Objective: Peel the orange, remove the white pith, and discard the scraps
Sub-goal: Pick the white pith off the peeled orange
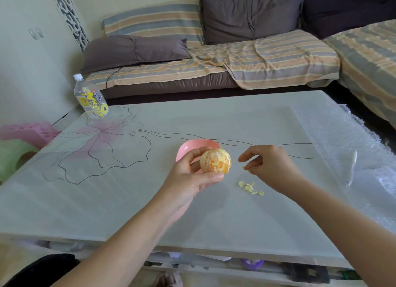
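My left hand [188, 175] grips a peeled orange [215, 160] with patches of white pith on it, held above the table. My right hand [270, 164] hovers just right of the fruit, fingertips pinching a tiny bit of pith [242, 167]. Below the gap between the hands lies a small pile of pith scraps [249, 187] on the table. A pink bowl [192, 146] sits behind the orange, partly hidden by my left fingers.
A grey table [128, 201] with a drawn flower fills the view. A plastic bottle [91, 98] stands at its far left corner. Bubble wrap [342, 141] covers the right side. A striped sofa [214, 61] with pillows lies beyond.
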`<act>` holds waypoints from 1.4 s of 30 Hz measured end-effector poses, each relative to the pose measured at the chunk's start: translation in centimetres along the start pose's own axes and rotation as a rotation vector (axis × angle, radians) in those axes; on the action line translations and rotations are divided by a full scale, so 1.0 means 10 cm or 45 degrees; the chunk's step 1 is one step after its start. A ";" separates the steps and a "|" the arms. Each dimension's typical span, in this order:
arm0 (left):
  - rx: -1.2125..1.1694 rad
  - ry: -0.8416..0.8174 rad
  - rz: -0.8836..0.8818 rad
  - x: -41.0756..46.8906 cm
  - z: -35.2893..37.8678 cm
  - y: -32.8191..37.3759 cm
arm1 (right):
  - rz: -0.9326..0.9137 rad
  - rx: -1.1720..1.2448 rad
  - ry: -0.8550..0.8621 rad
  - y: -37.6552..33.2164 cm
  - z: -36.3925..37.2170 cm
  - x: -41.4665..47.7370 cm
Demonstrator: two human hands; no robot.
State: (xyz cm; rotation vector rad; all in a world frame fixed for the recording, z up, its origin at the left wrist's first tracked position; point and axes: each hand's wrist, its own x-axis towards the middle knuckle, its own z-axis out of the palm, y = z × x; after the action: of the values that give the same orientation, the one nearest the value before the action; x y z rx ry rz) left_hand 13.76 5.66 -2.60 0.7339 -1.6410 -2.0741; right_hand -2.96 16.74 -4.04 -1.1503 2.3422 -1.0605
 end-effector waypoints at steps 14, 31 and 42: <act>-0.025 0.059 -0.078 -0.01 -0.08 -0.02 | -0.067 -0.140 0.001 0.01 0.04 0.04; 0.253 0.070 0.248 -0.07 0.08 0.09 | -0.693 0.104 0.273 -0.46 -0.14 -0.48; 0.295 0.005 0.356 -0.12 0.22 0.12 | -0.727 0.097 0.384 -0.46 -0.26 -0.56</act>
State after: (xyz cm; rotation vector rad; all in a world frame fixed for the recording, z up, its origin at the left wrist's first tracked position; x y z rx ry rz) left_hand 13.32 7.81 -0.82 0.5410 -1.8827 -1.7086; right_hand 1.56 20.58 0.90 -1.7972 2.2003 -1.5922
